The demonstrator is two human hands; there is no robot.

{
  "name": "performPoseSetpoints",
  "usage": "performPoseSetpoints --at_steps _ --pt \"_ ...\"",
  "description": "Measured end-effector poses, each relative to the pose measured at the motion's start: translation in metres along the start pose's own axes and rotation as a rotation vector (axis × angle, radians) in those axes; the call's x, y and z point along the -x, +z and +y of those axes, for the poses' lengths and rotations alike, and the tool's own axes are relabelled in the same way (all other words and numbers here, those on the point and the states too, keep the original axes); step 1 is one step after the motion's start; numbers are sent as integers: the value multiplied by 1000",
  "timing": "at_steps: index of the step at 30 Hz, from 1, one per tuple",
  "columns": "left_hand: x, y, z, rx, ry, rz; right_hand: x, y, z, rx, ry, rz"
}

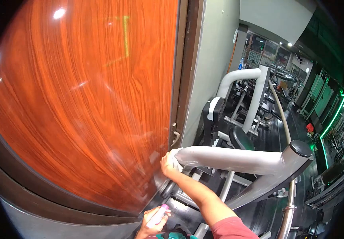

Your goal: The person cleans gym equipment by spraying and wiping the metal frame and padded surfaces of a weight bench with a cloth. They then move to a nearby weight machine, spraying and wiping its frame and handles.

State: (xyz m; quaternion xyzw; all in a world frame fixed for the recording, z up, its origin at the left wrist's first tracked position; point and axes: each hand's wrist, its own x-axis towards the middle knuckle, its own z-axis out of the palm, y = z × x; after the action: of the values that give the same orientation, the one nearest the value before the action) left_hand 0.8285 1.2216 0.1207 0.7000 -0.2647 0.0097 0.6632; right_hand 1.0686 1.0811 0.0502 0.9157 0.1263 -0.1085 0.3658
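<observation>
My right hand (166, 164) reaches forward and presses a white cloth (176, 160) around the bent end of a thick grey tube (231, 157). That tube belongs to the frame of a gym machine. Lower down, near my body, my left hand (150, 224) is wrapped round a small white bottle (156, 218) with a pink cap (165, 206). Part of the cloth is hidden behind my right fingers.
A glossy wood-grain panel (84, 99) with a dark frame stands close on the left, with a metal latch (174, 135) at its edge. A long pale rail (280, 111) runs along the right. More gym machines (255, 95) stand beyond on the black floor.
</observation>
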Motion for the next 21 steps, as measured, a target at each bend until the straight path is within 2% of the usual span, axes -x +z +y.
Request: performPoseSetpoints --at_steps 1,3,6,8,10,12,15,16,18,21 --pt "0 -1 0 10 -40 -12 -5 2 2 -8 1 -4" --pt "0 -2 1 8 -77 -23 -11 2 15 -205 169 -5" --pt "-6 -1 0 31 -135 -64 1 -7 35 -100 264 21" --pt "-12 5 0 71 -169 -112 41 -32 70 -184 249 69" --pt "-26 13 5 -14 109 -148 80 -44 104 -189 398 130" --pt "-25 17 2 21 79 -198 137 -49 162 -319 279 250" --pt "-25 23 0 31 13 -250 240 -43 232 -633 407 474" --pt "-23 26 -2 69 -21 -264 264 -36 243 -620 544 455" --pt "-22 31 0 112 -55 -284 315 -27 259 -637 609 453" --pt "-23 34 4 99 -2 -294 356 -16 260 -638 734 739"
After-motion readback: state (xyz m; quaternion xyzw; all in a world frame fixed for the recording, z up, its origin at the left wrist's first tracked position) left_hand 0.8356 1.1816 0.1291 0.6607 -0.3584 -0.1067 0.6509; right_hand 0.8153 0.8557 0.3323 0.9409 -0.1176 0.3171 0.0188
